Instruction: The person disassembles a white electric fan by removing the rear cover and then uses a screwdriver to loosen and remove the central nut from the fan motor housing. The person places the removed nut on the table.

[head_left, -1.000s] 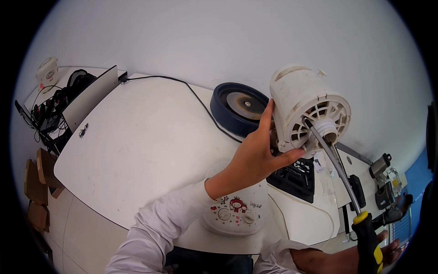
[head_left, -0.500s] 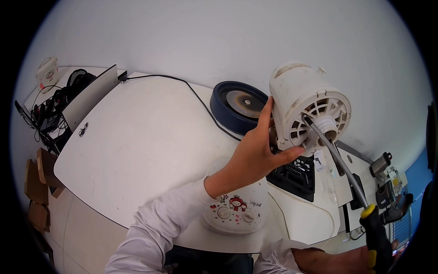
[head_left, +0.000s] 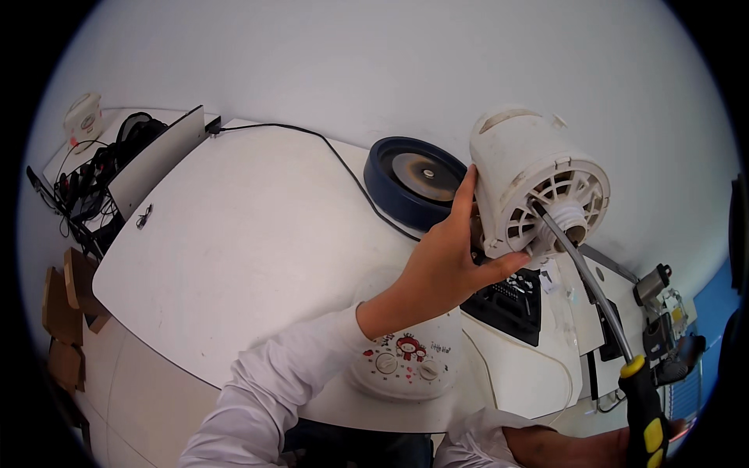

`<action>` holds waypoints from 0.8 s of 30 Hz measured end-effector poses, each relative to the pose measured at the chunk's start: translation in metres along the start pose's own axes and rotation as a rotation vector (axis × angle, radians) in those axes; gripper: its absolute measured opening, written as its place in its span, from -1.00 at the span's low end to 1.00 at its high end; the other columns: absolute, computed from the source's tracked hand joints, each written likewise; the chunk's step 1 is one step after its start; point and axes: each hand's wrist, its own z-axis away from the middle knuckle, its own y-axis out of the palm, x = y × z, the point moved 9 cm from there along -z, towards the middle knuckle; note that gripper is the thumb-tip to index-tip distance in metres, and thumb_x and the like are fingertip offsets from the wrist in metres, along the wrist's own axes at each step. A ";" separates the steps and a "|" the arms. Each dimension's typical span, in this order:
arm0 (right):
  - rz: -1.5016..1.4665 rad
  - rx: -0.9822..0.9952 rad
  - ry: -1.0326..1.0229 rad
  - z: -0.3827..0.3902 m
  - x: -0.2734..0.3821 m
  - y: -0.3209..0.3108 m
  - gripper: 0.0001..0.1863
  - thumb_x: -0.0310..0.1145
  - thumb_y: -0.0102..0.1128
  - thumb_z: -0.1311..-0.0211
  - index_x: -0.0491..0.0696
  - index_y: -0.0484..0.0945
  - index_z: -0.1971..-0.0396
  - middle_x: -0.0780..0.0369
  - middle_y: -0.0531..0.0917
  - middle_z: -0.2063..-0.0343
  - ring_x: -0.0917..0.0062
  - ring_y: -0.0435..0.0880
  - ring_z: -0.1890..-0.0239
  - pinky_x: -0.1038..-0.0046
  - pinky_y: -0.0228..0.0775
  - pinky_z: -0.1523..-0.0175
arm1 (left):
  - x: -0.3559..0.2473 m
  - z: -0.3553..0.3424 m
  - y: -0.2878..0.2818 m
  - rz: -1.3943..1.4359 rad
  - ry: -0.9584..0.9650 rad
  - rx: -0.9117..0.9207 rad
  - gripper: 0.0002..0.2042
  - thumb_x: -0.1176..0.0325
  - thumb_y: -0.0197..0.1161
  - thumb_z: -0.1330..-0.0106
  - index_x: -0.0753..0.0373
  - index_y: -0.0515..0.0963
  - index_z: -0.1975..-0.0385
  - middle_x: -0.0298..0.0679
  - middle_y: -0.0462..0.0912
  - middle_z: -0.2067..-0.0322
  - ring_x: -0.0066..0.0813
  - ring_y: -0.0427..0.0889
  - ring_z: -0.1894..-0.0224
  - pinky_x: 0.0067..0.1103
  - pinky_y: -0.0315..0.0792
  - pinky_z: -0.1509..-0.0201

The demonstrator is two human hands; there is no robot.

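My left hand (head_left: pixel 452 257) grips a white, cylindrical plastic motor housing (head_left: pixel 511 148) from its left side, thumb below and fingers behind, holding it above the table. A round, vented grille with a threaded neck in its middle faces down to the right. In my right hand (head_left: pixel 616 446), partly hidden at the lower right edge, is a screwdriver (head_left: pixel 644 417) with a black and yellow handle. Its metal shaft slants up to the left, the tip at the grille beside the neck. Beneath my left forearm stands a white appliance base (head_left: pixel 406 378) with two knobs and cartoon prints.
A dark blue round pan-like part (head_left: pixel 381 187) with a brown-stained centre lies behind my left hand. A black tool case (head_left: pixel 515 316) with small bits sits under the housing. A black cable (head_left: pixel 343 164) crosses the white table (head_left: pixel 234 234). Cardboard boxes (head_left: pixel 64 320) stand at left.
The housing, my left hand and the screwdriver have shifted slightly right in the picture. The screwdriver handle has turned, showing more yellow. Its tip stays at the grille.
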 end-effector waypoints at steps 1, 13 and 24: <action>0.004 0.001 -0.003 0.000 0.000 0.001 -0.50 -0.43 -0.11 -0.26 0.18 0.19 -0.21 0.31 0.16 -0.21 0.27 0.16 -0.28 -0.10 -0.21 -0.34 | -0.001 0.000 -0.001 0.004 0.002 -0.001 0.02 0.19 0.38 -0.09 0.49 -0.29 -0.30 0.15 0.45 0.00 -0.13 0.57 0.02 -0.49 0.42 -0.04; 0.046 0.026 -0.013 0.000 0.000 0.004 -0.50 -0.42 -0.16 -0.30 0.19 0.16 -0.23 0.33 0.16 -0.23 0.26 0.16 -0.29 -0.12 -0.14 -0.32 | -0.001 0.000 -0.002 -0.029 0.006 -0.010 0.03 0.18 0.39 -0.07 0.49 -0.28 -0.30 0.17 0.48 0.05 -0.13 0.59 0.07 -0.50 0.43 0.00; 0.091 0.041 -0.011 0.000 -0.001 0.006 -0.51 -0.41 -0.21 -0.33 0.21 0.13 -0.25 0.35 0.17 -0.25 0.25 0.16 -0.30 -0.13 -0.07 -0.29 | -0.002 0.001 -0.002 -0.033 0.016 -0.010 0.03 0.17 0.39 -0.08 0.52 -0.28 -0.29 0.15 0.51 0.08 -0.13 0.61 0.09 -0.50 0.45 0.03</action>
